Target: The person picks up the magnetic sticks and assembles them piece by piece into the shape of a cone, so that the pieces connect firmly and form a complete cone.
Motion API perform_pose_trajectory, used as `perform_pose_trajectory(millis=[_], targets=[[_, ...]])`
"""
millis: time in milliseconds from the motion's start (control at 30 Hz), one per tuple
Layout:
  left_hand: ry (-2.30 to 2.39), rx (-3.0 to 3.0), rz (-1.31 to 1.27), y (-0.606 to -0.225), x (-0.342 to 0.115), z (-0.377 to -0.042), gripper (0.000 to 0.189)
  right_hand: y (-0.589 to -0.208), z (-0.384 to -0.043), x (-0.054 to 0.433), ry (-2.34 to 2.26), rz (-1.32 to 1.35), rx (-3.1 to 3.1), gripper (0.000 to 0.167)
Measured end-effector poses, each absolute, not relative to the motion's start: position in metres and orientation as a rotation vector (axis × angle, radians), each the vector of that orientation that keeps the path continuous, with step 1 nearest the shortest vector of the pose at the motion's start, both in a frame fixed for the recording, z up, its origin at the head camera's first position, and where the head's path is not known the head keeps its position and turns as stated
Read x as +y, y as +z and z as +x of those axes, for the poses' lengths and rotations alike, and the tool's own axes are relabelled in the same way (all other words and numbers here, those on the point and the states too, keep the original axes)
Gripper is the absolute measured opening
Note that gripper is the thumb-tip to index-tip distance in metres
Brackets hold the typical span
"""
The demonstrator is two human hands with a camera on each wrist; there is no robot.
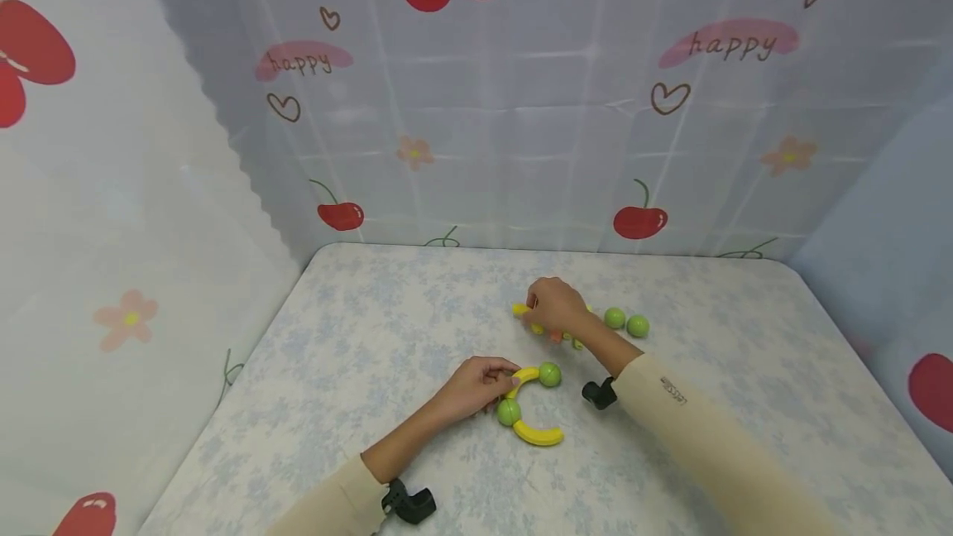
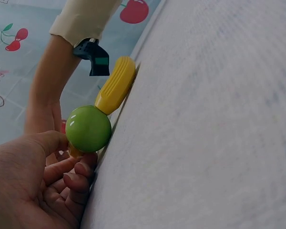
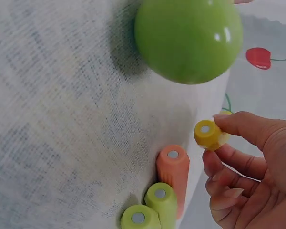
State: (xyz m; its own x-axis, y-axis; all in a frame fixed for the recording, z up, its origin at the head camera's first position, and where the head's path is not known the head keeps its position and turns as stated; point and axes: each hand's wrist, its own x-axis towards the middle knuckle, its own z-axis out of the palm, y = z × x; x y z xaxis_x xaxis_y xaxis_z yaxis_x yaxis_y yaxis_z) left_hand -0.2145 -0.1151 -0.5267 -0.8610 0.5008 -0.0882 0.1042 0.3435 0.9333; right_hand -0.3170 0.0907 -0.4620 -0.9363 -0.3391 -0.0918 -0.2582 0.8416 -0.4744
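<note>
My left hand holds a curved yellow magnetic piece between thumb and fingers. That piece joins a green ball at one end and a second green ball at the other. From the second ball a lower curved yellow piece extends, so the chain forms an open C. Farther back, my right hand pinches another yellow piece, with a silver magnet showing on its end. Beside it lie an orange stick and light green sticks, partly hidden by the hand in the head view.
Two more green balls sit right of my right wrist. A patterned cloth covers the table. Cherry-printed curtains enclose its back and sides. A dark wrist camera is strapped at my left cuff.
</note>
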Motion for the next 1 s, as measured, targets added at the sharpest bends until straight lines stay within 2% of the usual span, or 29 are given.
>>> perform_pose_trajectory(millis=[167, 700, 1000], targets=[[1.499, 2.253, 0.535, -0.527, -0.115, -0.214, 0.032, -0.460, -0.305, 0.100, -0.823, -0.442, 2.800, 0.017], [1.574, 2.214, 0.521, -0.524, -0.117, -0.215, 0.033, -0.458, -0.269, 0.129, -0.987, -0.647, 2.876, 0.015], [1.609, 2.223, 0.526, -0.524, -0.122, -0.217, 0.035, -0.468, -0.249, 0.147, -1.035, -0.532, 2.825, 0.011]])
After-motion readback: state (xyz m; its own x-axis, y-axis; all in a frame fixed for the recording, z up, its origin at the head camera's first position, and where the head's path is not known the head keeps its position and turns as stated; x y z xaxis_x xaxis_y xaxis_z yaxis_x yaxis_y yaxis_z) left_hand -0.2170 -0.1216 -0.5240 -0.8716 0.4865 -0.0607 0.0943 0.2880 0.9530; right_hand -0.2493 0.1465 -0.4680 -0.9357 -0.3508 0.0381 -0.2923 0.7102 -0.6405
